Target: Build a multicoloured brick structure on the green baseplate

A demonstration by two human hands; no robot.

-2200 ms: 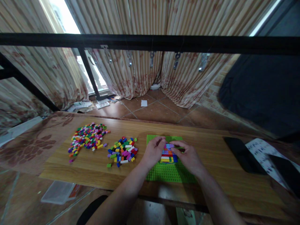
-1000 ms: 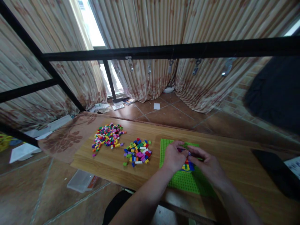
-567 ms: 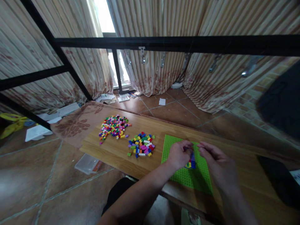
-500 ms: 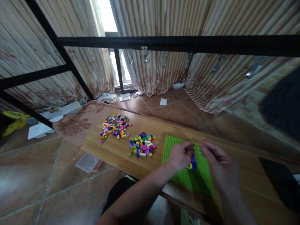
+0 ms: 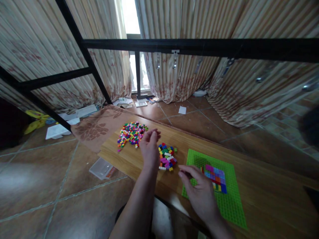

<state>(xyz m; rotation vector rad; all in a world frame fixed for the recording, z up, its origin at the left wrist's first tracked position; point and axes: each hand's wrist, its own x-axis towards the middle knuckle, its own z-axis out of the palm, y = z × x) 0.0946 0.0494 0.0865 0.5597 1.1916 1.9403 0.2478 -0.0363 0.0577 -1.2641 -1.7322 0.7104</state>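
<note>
My left hand (image 5: 149,147) hovers between two heaps of toy building bricks, its fingers curled and the thumb against them. Anything inside that pinch is hidden. To its right lies the smaller brick pile (image 5: 167,157), and behind it the larger brick pile (image 5: 132,133). My right hand (image 5: 199,191) hangs over the left part of the green baseplate (image 5: 231,202), index finger and thumb slightly apart, with no brick visible between them. Just right of it, a flat block of joined bricks (image 5: 216,177) in purple, blue, red and yellow sits on the baseplate.
The wooden board (image 5: 129,156) lies on a patterned cloth (image 5: 94,127). A black metal rail (image 5: 174,44) crosses behind it. A clear plastic box (image 5: 99,168) is on the tiled floor, and a dark flat object (image 5: 311,196) shows at the right edge.
The view has swung left. My left hand has left the joined bricks and moved left to the piles. My right hand has also shifted left, uncovering the joined bricks on the baseplate.
</note>
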